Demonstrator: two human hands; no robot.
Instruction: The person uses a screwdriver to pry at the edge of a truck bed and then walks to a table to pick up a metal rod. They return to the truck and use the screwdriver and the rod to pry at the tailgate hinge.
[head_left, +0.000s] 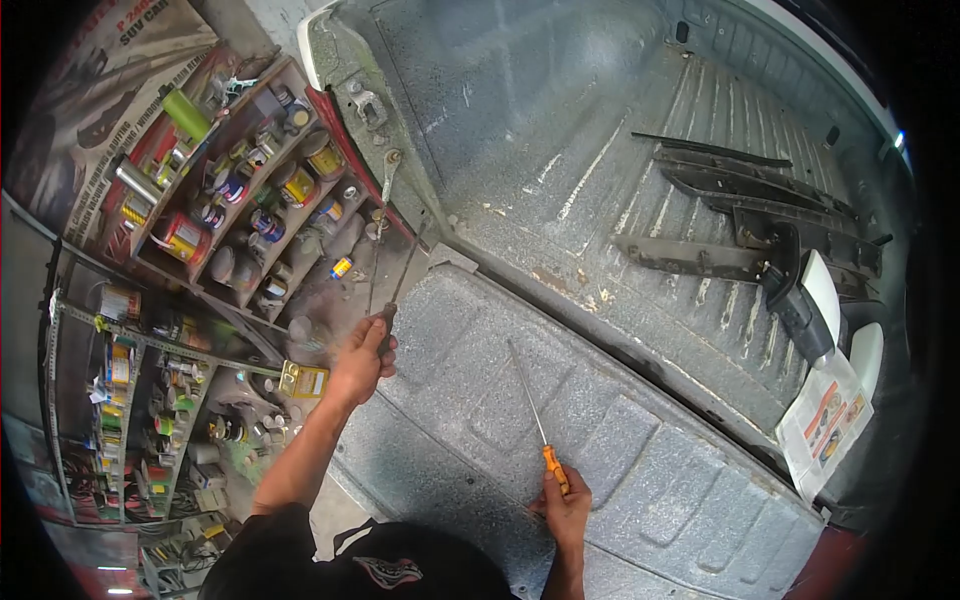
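My left hand (360,365) is closed round the dark handle of a long thin tool (404,268), whose shaft points up toward the corner of the truck bed. A thin rod or strap hangs beside it; whether my hand touches that is unclear. In my right hand (566,505) is a screwdriver (553,462) with an orange handle, its long metal shaft pointing up and left over the lowered tailgate (620,470). The two tools are apart from each other.
Shelves of paint cans (240,190) stand at the left, with a second rack (140,400) below. Black trim pieces (700,258), mirror parts (800,310) and a newspaper sheet (825,425) lie in the truck bed (560,220). A yellow tin (303,381) sits left of my left hand.
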